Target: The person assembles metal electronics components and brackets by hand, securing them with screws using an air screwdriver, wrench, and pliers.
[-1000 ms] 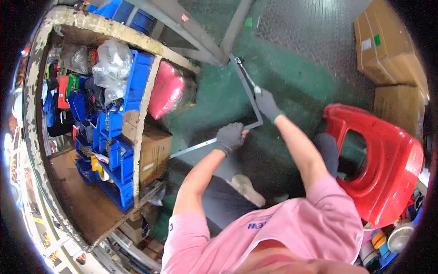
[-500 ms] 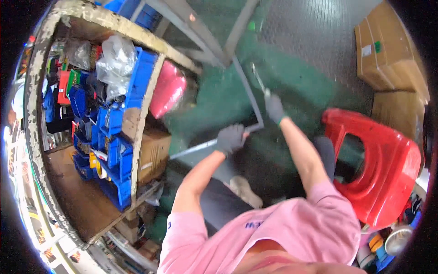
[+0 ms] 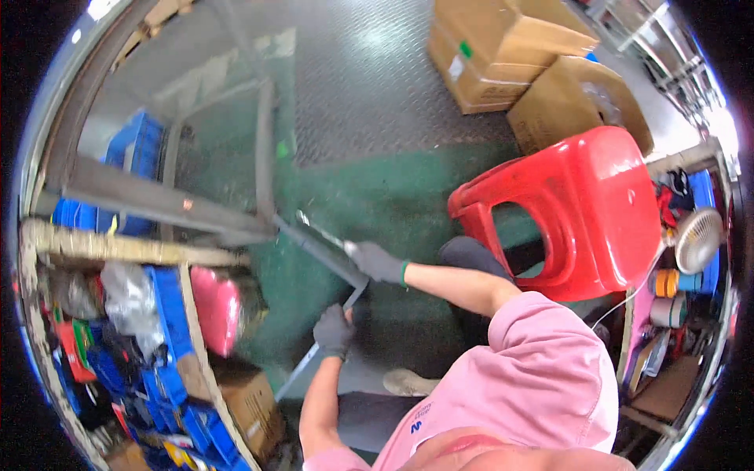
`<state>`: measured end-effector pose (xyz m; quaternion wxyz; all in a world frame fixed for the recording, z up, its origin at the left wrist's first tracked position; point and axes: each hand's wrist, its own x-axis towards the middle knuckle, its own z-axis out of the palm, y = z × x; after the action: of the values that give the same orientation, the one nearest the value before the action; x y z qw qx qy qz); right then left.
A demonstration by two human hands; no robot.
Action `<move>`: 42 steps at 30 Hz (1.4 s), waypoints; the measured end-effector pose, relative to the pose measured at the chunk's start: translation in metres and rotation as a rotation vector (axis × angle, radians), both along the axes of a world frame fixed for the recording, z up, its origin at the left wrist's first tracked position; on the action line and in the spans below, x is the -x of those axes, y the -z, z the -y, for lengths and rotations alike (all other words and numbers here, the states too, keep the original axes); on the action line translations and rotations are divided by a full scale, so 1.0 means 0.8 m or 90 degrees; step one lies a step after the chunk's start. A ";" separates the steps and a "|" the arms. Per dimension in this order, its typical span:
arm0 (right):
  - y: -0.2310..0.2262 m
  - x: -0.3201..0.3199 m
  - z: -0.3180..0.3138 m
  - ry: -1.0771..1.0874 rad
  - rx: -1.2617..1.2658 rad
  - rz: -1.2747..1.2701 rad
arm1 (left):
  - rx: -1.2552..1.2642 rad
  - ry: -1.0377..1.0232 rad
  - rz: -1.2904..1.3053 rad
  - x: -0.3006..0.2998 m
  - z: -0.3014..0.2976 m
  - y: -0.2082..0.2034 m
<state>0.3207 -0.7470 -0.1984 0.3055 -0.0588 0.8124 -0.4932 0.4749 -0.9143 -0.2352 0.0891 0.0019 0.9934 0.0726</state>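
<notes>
- Left hand (image 3: pixel 334 331), gloved, closed around the bent metal bar (image 3: pixel 322 253) near its corner.
- Right hand (image 3: pixel 377 263), gloved, gripping a long metal tool (image 3: pixel 322 233) just beside the bar.
- Bar above the green floor (image 3: pixel 393 180), left of the red stool (image 3: pixel 589 212).

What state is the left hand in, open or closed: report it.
Closed: the gloved left hand has its fingers curled over the metal strip, which shows on either side.

The grey metal bar (image 3: pixel 322 250) has a sharp corner. The slim, silvery tool (image 3: pixel 320 231) slants beside its farther stretch
</notes>
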 end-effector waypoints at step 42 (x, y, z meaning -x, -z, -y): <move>0.085 0.035 0.043 0.128 0.117 -0.239 | -0.006 0.012 -0.037 0.009 -0.009 0.005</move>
<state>0.2928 -0.7817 -0.2662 0.0914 -0.0957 0.8083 -0.5737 0.4679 -0.9070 -0.2394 0.0612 0.0139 0.9951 0.0765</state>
